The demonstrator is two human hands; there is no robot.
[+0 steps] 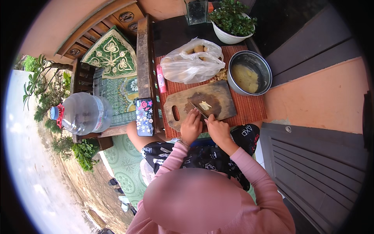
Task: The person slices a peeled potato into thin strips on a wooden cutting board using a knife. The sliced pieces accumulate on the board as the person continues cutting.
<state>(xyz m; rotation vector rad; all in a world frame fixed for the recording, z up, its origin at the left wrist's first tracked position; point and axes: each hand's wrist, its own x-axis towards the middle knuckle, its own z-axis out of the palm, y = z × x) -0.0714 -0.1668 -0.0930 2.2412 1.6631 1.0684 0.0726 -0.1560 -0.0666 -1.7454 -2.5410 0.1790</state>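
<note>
My right hand (218, 130) grips a knife (200, 110) over the wooden cutting board (182, 101). The blade slants up and to the left across the board's lower half. Close against the blade are the fingertips of my left hand (191, 126); whether they pinch it or something under it is hidden. Just beyond the knife lies a small pile of pale cut strips (205, 105), which look like potato. They rest on a dark wet patch of the board.
A metal pot (268, 76) holds pale pieces in cloudy liquid. Beside it are peelings (221, 76) and a plastic bag (187, 70) of round brown potatoes. A pink tube (161, 79), a patterned phone case (145, 117), a large water bottle (87, 113) and a potted plant (233, 33) stand around.
</note>
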